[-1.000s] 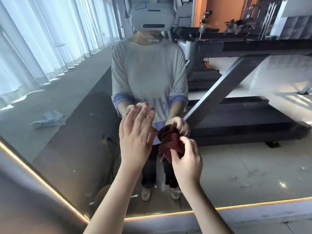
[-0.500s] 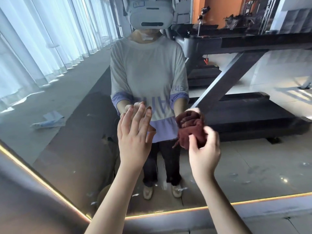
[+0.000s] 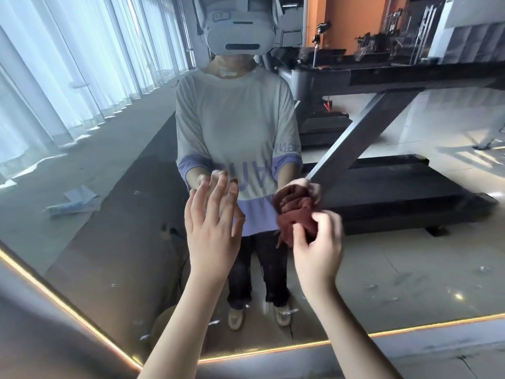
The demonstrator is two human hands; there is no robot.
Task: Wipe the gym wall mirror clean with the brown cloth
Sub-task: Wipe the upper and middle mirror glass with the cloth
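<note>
The gym wall mirror (image 3: pixel 410 269) fills most of the head view, framed below by a glowing orange strip. My right hand (image 3: pixel 318 247) grips the bunched brown cloth (image 3: pixel 296 217) and holds it against the glass at centre right. My left hand (image 3: pixel 213 228) is raised beside it with fingers straight and spread, fingertips close to or on the mirror, holding nothing. The cloth's far side merges with its own reflection.
The mirror reflects a person in a headset and pale T-shirt, a dark treadmill (image 3: pixel 396 192), white curtains (image 3: pixel 54 77) and papers on the floor (image 3: pixel 73 203). Smudges mark the glass at lower right (image 3: pixel 388 291). A grey wall ledge (image 3: pixel 410 354) runs below the mirror.
My right hand carried the cloth to the right and slightly up across the glass, away from my left hand. My left hand stayed nearly still.
</note>
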